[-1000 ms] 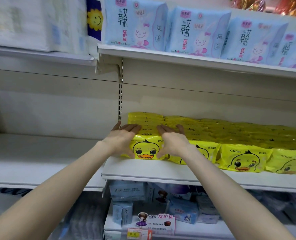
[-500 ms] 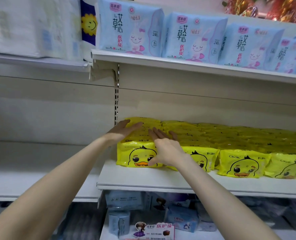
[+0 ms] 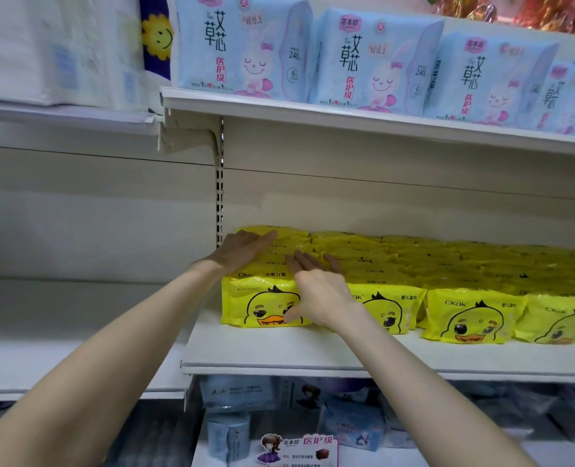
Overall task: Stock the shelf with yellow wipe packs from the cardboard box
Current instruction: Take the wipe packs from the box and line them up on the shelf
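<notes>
Yellow wipe packs with a duck face stand in rows on the middle shelf, several deep. At the left end of the row, my left hand lies flat with straight fingers on top of the leftmost stack. My right hand rests on the same stack's right side, fingers straight on top and thumb down over the front pack's duck face. The cardboard box is out of view.
Light blue packs with a rabbit print line the upper shelf. White paper packs sit at the upper left. The left bay's shelf is bare. Blue packs fill the shelf below.
Both hands slid further back along the top of the leftmost stack and flattened. The view tilted up a little.
</notes>
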`<state>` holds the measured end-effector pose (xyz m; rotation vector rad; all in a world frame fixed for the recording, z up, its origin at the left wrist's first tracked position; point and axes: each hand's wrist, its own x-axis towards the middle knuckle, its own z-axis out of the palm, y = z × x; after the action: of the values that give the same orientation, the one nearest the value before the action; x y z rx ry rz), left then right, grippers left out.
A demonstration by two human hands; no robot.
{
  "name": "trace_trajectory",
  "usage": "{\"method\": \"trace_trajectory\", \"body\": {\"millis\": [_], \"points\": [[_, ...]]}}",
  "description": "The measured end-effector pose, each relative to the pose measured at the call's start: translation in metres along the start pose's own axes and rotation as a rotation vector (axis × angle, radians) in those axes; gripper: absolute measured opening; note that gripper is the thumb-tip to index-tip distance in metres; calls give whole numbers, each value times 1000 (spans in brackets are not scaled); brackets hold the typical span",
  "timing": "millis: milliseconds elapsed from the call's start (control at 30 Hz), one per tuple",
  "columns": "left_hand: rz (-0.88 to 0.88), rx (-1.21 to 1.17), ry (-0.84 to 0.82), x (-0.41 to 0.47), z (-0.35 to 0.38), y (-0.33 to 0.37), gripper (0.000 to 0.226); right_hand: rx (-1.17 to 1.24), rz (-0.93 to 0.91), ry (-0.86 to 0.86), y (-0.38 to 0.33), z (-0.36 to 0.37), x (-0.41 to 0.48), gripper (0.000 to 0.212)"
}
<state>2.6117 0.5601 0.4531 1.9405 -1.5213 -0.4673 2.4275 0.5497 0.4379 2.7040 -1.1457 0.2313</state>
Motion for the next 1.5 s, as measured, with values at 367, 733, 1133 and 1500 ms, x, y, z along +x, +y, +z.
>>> {"method": "trace_trajectory", "body": {"millis": [367, 733, 1133, 1500], "points": [[38, -12, 51, 2, -1, 3, 55, -12, 8, 15, -2, -1, -3, 108], [-3, 36, -39, 12, 4, 7, 81, -22, 13, -2, -3, 1, 0, 108], [40, -92, -54, -19, -11, 11, 95, 11, 35, 11, 2, -7, -8, 122], [319, 195, -47, -74, 14, 48, 98, 38, 208, -45, 75, -27, -67, 126]]}}
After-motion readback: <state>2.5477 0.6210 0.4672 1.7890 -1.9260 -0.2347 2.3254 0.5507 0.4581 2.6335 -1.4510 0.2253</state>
